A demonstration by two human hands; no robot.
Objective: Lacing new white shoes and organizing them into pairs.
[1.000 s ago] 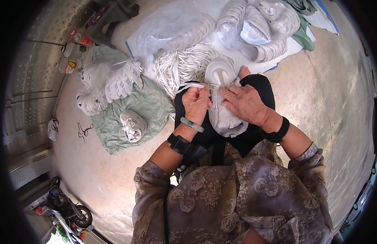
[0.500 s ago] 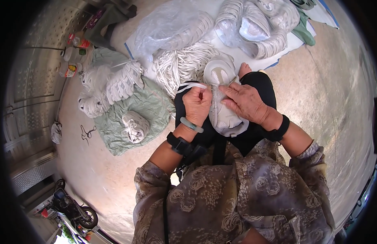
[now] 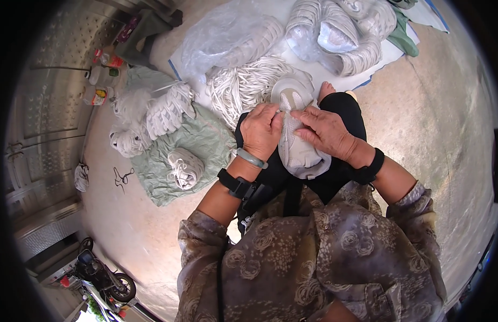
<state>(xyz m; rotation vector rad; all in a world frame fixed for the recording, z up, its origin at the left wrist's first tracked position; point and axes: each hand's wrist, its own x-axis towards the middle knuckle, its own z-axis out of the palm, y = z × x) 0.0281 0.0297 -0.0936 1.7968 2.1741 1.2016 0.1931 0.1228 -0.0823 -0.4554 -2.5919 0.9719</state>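
A pale grey-white sneaker [image 3: 301, 153] rests between my knees, toe end toward my body, its tongue end away from me. My left hand [image 3: 261, 129] is closed in a pinch at the left edge of the lacing opening, on a white shoelace mostly hidden by its fingers. From the right, my right hand [image 3: 330, 135] grips the shoe with its thumb and fingers over the upper, its fingertips close to the left hand's. Just beyond the shoe lies a big heap of white shoelaces [image 3: 241, 86].
One laced sneaker [image 3: 185, 168] sits on a green sheet [image 3: 206, 140] at the left, near a row of laced shoes [image 3: 168, 110]. Far off lie plastic-wrapped stacks of shoes [image 3: 227, 40] and more nested shoes [image 3: 361, 56]. Jars [image 3: 96, 95] stand by the metal door [image 3: 45, 91]; a motorcycle [image 3: 107, 276] is lower left.
My left hand has turned and moved up to the shoe's edge, and the lace loop that trailed from it is now out of sight. My right hand keeps nearly the same place.
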